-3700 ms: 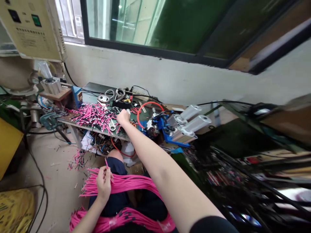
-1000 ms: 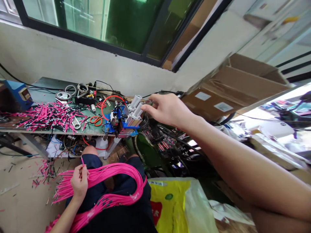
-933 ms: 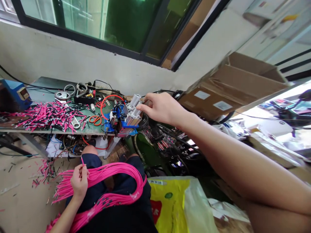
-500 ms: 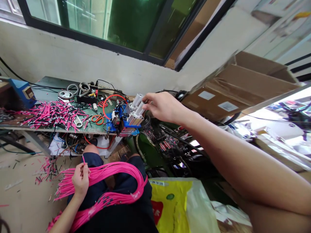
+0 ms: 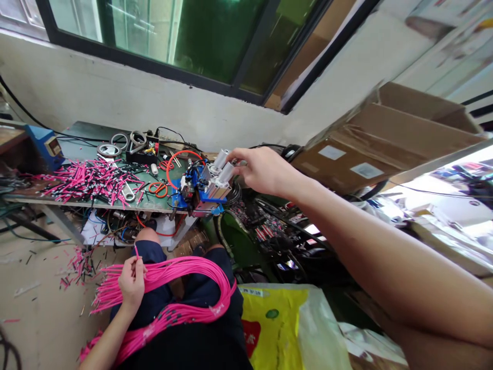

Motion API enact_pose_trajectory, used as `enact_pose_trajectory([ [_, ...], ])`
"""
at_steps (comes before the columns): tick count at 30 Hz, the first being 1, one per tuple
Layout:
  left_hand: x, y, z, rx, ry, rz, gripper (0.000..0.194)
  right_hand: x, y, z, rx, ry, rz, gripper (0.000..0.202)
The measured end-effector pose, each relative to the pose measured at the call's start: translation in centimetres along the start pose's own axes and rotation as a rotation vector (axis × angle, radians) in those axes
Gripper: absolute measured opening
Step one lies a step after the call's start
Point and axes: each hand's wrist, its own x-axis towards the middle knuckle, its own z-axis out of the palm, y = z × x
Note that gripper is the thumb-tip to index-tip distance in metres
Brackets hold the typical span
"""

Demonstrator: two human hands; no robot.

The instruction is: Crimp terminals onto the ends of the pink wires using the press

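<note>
My left hand (image 5: 132,283) pinches the end of one pink cable (image 5: 136,252), which points up between thumb and fingers. A looped bundle of pink cables (image 5: 204,270) lies across my lap under and beside that hand. On the bench's right end stands a small blue machine (image 5: 198,192) with two silver metal cylinders (image 5: 226,172) on top. My right hand (image 5: 260,169) reaches over to it, its thumb and fingers curled around the top of the nearer cylinder. The far side of that grip is hidden.
A pile of short pink and black cable pieces (image 5: 92,180) covers the bench (image 5: 82,136), near orange-handled scissors (image 5: 157,189) and tape rolls (image 5: 109,150). A cardboard box (image 5: 342,159) stands right. A yellow bag (image 5: 277,324) lies beside my lap. Cable scraps (image 5: 80,262) litter the floor.
The whole view has shifted slightly, so the bench and machine appear a little further right. Both hands keep the same holds.
</note>
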Motion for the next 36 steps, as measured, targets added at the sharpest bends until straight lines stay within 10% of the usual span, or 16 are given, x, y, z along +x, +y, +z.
enact_pose_trajectory([
  [6, -0.2, 0.1, 0.1, -0.013, 0.001, -0.005, 0.039, -0.4, 0.1, -0.2, 0.074, 0.0, 0.1, 0.041],
  [11, -0.4, -0.7, 0.2, -0.034, -0.011, -0.028, 0.037, -1.2, 2.9, -0.6, 0.801, -0.297, 0.101, 0.061],
  [15, -0.5, -1.2, -0.1, -0.039, -0.02, -0.051, 0.036, -2.2, 1.8, 0.5, 1.229, -0.119, 0.368, 0.056],
  [36, -0.8, -0.9, -0.3, -0.05, -0.001, -0.047, 0.035, -3.2, 1.8, -0.8, 1.143, 0.122, 0.314, 0.049],
])
